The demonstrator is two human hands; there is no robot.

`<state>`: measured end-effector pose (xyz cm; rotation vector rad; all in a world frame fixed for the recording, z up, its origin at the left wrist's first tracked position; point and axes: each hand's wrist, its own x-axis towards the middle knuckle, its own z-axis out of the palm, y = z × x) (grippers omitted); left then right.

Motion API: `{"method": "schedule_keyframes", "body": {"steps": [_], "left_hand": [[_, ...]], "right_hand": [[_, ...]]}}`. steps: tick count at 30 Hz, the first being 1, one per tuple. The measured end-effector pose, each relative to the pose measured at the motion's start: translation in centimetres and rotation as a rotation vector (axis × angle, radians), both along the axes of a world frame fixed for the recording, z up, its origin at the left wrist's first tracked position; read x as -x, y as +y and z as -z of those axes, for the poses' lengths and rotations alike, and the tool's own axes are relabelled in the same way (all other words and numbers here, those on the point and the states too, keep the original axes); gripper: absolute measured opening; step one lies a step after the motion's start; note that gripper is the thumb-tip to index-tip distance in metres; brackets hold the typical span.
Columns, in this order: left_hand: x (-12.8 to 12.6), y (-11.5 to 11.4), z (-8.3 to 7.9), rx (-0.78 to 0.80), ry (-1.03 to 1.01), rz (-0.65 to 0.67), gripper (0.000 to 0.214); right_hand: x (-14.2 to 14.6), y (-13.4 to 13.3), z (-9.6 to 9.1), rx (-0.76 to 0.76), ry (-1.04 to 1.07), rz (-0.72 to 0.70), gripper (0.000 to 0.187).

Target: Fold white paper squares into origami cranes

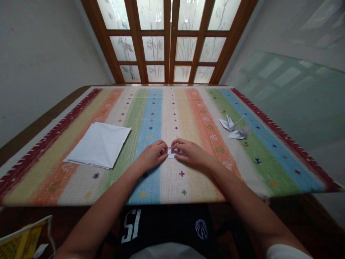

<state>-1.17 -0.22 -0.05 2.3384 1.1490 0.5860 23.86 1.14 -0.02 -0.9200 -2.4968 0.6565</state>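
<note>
Between my two hands, at the middle of the striped cloth, lies a small piece of folded white paper (170, 155). My left hand (153, 154) grips its left side with thumb and fingers bent together. On the right side, my right hand (188, 151) pinches the same paper, fingers curled over its top. Much of the paper is hidden under the fingertips, so its exact shape cannot be made out.
A stack of white paper sheets (99, 144) lies to the left. Two folded paper cranes (229, 124) sit at the right. The striped tablecloth (172, 187) covers the table up to its front edge. Beyond stand wooden doors with glass panes (153, 46).
</note>
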Motion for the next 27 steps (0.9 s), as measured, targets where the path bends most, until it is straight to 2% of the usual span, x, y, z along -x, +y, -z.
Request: {"method": "schedule_keyframes", "body": {"steps": [7,11,21,27], "left_hand": [[-0.1,0.0,-0.1,-0.035,0.046,0.030,0.011],[0.0,0.2,0.1,-0.018,0.096,0.069,0.015],[0.0,0.4,0.4,-0.026,0.128,0.099,0.020],[-0.3,0.2,0.5,-0.048,0.131,0.094,0.019]], "right_hand": [[-0.1,0.0,-0.1,-0.007,-0.040,0.061,0.016],[-0.2,0.2,0.1,0.007,-0.038,0.013,0.006],[-0.4,0.6,0.5,0.042,-0.036,0.056,0.007],[-1.2,1.0,0.4,0.093,-0.013,-0.010,0.028]]}}
